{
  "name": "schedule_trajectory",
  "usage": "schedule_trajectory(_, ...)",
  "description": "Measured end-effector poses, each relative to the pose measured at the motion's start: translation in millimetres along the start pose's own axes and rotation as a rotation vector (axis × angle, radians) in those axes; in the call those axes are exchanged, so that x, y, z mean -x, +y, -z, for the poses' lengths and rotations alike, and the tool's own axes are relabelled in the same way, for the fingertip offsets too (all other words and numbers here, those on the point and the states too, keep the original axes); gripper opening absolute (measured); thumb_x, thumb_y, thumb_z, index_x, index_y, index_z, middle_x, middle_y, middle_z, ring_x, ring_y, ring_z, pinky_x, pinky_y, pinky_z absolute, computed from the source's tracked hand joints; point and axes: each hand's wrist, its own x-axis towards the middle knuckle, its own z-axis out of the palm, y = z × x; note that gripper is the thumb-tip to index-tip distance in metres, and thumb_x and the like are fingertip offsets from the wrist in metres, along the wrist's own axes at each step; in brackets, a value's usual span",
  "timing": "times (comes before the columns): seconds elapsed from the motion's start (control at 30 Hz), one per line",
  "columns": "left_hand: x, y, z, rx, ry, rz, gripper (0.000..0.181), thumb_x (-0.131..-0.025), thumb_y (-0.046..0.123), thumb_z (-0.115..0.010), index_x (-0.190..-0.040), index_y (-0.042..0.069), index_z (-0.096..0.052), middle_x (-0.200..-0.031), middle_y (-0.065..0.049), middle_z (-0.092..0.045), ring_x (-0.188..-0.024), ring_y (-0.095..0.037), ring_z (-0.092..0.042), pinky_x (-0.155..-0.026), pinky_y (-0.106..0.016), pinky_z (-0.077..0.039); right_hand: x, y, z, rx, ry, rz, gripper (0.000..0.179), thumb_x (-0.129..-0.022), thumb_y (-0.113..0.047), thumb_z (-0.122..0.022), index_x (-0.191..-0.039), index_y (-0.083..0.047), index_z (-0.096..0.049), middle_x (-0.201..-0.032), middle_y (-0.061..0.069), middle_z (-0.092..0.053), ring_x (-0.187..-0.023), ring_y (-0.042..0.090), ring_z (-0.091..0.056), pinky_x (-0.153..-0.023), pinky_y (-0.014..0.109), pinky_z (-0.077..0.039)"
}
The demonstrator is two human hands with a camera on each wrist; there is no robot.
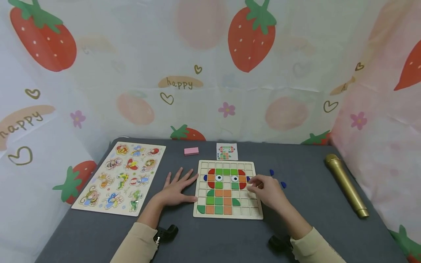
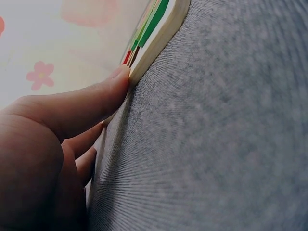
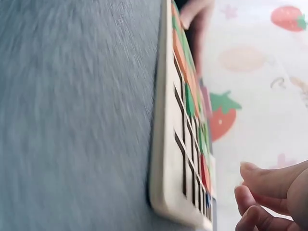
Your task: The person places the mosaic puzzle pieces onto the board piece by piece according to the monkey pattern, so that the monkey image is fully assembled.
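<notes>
A pale wooden grid board (image 1: 245, 212) lies on the table, holding red, orange, green and blue pieces and two eye pieces. My left hand (image 1: 174, 191) lies spread at its left side, thumb and a fingertip at the rim. In the left wrist view the thumb (image 2: 98, 98) presses the board's edge (image 2: 161, 45). My right hand (image 1: 268, 190) is over the board's right edge, fingers loosely bent, beside a blue piece (image 1: 248, 179) set in the grid. The right wrist view shows thumb and fingertips (image 3: 250, 167) close together, with nothing visible between them.
Two loose blue pieces (image 1: 283, 185) lie right of the board. Behind it are a printed pattern card (image 1: 227, 146) and a pink block (image 1: 191, 151). An insect picture board (image 1: 108, 182) lies at left, a gold microphone-shaped cylinder (image 1: 346, 186) at right. A strawberry-print curtain (image 1: 204, 120) backs the table.
</notes>
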Motion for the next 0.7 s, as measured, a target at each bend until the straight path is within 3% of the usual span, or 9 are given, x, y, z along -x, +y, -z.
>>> schedule_trajectory(0.4, -1.2, -3.8, -1.3, -0.004, 0.007, -0.003, 0.091, -0.086, 0.064, -0.068, -0.161, 0.032, -0.026, -0.171, 0.002, -0.011, -0.157, -0.033, 0.011, -0.120, -0.063, 0.016, -1.5, 49, 45, 0.106, 0.119, -0.039, 0.027, -0.093, -0.019, -0.074, -0.115, -0.003, -0.071, -0.103, 0.012, -0.072, -0.092, 0.030, -0.070, -0.067, 0.038, -0.056)
schedule_trajectory(0.7, 0.2, -1.2, 0.3, 0.001, 0.001, 0.002, 0.091, -0.087, 0.063, -0.068, -0.161, 0.032, -0.026, -0.171, 0.003, -0.011, -0.157, -0.032, 0.011, -0.120, -0.062, 0.017, 0.8, 76, 62, 0.149, 0.082, -0.099, 0.031, -0.093, -0.021, -0.074, -0.116, 0.000, -0.069, -0.106, 0.019, -0.072, -0.096, 0.036, -0.068, -0.072, 0.044, -0.056)
